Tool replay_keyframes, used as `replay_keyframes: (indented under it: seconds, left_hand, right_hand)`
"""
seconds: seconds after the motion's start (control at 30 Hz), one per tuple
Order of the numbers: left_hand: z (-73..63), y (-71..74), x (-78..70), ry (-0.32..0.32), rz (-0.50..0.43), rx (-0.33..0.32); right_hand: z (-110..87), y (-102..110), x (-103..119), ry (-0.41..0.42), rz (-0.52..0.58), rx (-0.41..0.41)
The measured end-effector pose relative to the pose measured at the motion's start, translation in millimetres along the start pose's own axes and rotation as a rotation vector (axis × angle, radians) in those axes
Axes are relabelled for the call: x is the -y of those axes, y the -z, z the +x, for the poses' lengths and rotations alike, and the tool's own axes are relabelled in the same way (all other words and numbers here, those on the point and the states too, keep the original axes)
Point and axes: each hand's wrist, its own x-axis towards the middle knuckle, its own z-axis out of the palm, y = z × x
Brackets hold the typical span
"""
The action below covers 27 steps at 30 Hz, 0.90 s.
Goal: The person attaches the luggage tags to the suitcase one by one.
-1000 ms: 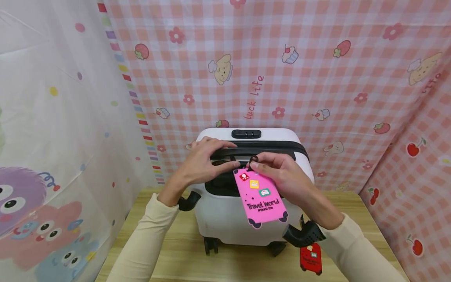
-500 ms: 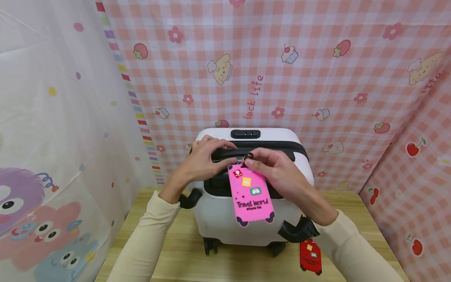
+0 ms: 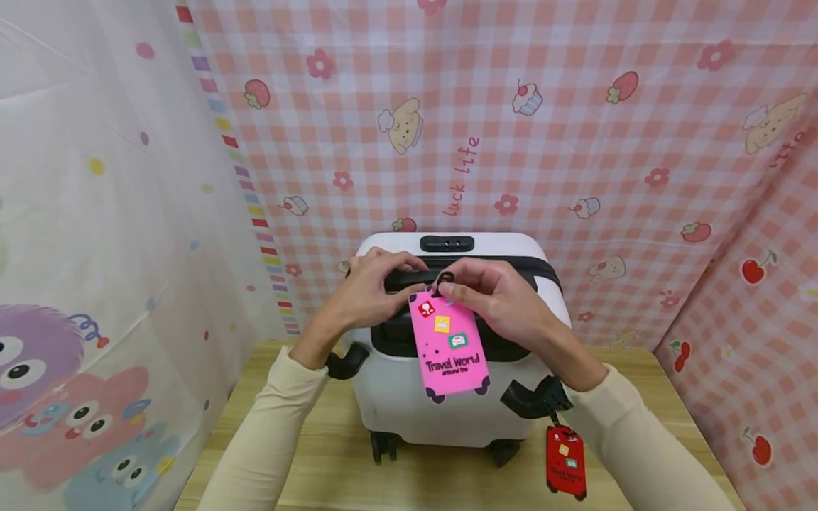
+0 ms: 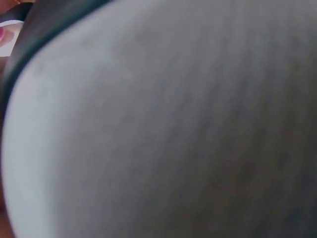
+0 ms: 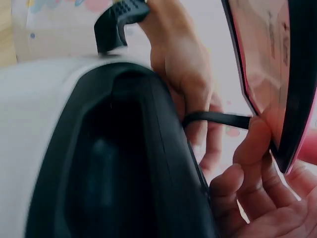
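Observation:
A pink luggage tag point(image 3: 450, 348) reading "Travel World" hangs in front of a white suitcase point(image 3: 441, 419). My right hand point(image 3: 501, 298) pinches it by its upper end, where a small black loop shows. In the right wrist view, a black strap point(image 5: 218, 117) runs from the right fingertips to the left hand, beside the suitcase's dark handle point(image 5: 171, 153). My left hand point(image 3: 371, 291) grips the handle, fingers over the top and thumb below, close to the tag's top corner. In the left wrist view, blurred white suitcase shell point(image 4: 148, 124) fills nearly everything.
A red luggage tag point(image 3: 565, 461) hangs below the black wrist mount point(image 3: 537, 397) of the right arm in the head view. The suitcase stands on a wooden table point(image 3: 307, 454). Patterned cloth point(image 3: 543, 149) encloses the back and sides.
My right hand has moved left and slightly up, bringing the pink luggage tag closer to the left thumb. The left hand stays nearly still on the handle.

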Motion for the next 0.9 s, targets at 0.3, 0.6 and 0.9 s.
replay_keyframes:
  seconds: [0.3, 0.6, 0.9]
  left_hand:
    - [0.4, -0.9, -0.1, 0.026, 0.004, 0.008]
    - [2.1, 0.8, -0.9, 0.020, -0.018, -0.001]
    - [0.5, 3.1, 2.1, 0.018, -0.151, 0.007]
  right_hand:
    - [10.6, 3.9, -6.7, 0.049, 0.015, 0.052]
    - [9.1, 7.0, -12.7, 0.072, 0.050, 0.057]
    - [5.4, 3.7, -14.6, 0.110, 0.018, 0.064]
